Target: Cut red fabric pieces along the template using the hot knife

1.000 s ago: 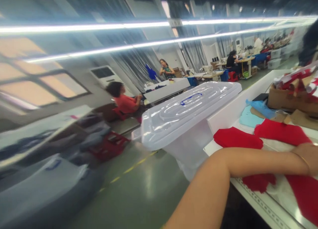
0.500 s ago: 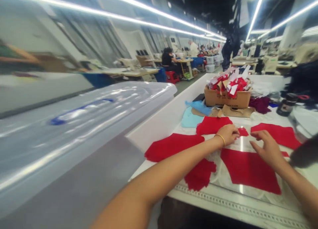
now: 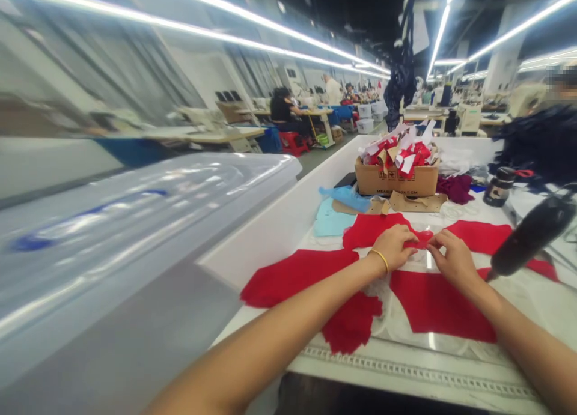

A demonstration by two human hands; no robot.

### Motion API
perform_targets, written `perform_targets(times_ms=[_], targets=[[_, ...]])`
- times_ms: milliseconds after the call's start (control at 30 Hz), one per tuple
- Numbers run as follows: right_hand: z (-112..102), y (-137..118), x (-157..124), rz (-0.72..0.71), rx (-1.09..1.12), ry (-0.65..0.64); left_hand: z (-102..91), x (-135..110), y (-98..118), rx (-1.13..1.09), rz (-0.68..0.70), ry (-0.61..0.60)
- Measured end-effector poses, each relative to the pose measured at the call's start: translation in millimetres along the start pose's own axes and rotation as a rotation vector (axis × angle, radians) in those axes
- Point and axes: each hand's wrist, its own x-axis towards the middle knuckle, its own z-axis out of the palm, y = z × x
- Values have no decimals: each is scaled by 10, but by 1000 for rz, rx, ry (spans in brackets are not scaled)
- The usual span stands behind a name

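Note:
Between my hands is a small red fabric piece (image 3: 424,239). My left hand (image 3: 395,247), with a yellow band at the wrist, pinches its left end. My right hand (image 3: 451,256) has thumb and fingers closed on its right end. Just in front of my forearms lies a larger red fabric panel (image 3: 437,304), flat on the table. Another red panel (image 3: 376,230) is behind my left hand, and one more (image 3: 480,236) lies behind my right. To the left, a stack of red pieces (image 3: 297,274) is partly covered by my left forearm.
A cardboard box (image 3: 396,179) heaped with red and white scraps stands at the back. A black hand-held-looking tool (image 3: 534,232) hangs close to my right forearm. A dark bottle (image 3: 499,187) is at the back right. A translucent plastic bin lid (image 3: 135,223) lies left of the table's raised white edge (image 3: 270,223).
My right hand has moved in to the left and closed on the small red piece, which my left hand also holds. The view has turned slightly right, bringing the black tool further in.

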Motion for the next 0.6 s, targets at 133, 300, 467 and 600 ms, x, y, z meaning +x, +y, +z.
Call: perform_targets(times_ms=[133, 300, 467, 600], targets=[[-91, -57, -22, 9, 57, 120, -89, -24, -152, 121, -58, 11], [-306, -148, -74, 29, 98, 230, -175, -65, -355, 223, -137, 17], [-591, -194, -202, 49, 88, 325, -322, -167, -446, 206, -153, 31], [-806, -173, -422, -6, -38, 392, -483, -385, -333, 104, -99, 14]])
